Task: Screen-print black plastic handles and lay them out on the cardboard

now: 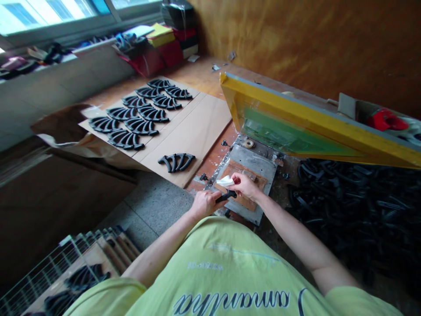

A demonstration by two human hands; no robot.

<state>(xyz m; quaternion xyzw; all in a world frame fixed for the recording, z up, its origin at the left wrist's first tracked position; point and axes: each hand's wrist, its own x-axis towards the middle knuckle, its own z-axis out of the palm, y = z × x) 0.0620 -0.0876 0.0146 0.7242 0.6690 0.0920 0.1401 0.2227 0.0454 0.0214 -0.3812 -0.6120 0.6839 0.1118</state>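
Observation:
My left hand [206, 203] is closed around a black curved plastic handle [226, 196], its free end pointing right. My right hand [244, 186] pinches a folded white cloth or paper [225, 181] just above that handle; I cannot tell whether the two touch. Below both hands lies a grey metal plate [253, 156] with a brown board [259, 179] on it. On the cardboard sheet [200, 127] to the left, a small fan of similar black handles [176, 162] lies nearest me, and several more fans [144, 113] are laid in rows behind it.
A yellow-edged screen frame [309, 125] stands tilted over the plate's far side. To the right is a heap of black parts [342, 210]. A roll of tape [249, 143] sits at the plate's back edge. A wire rack [66, 267] stands low at left.

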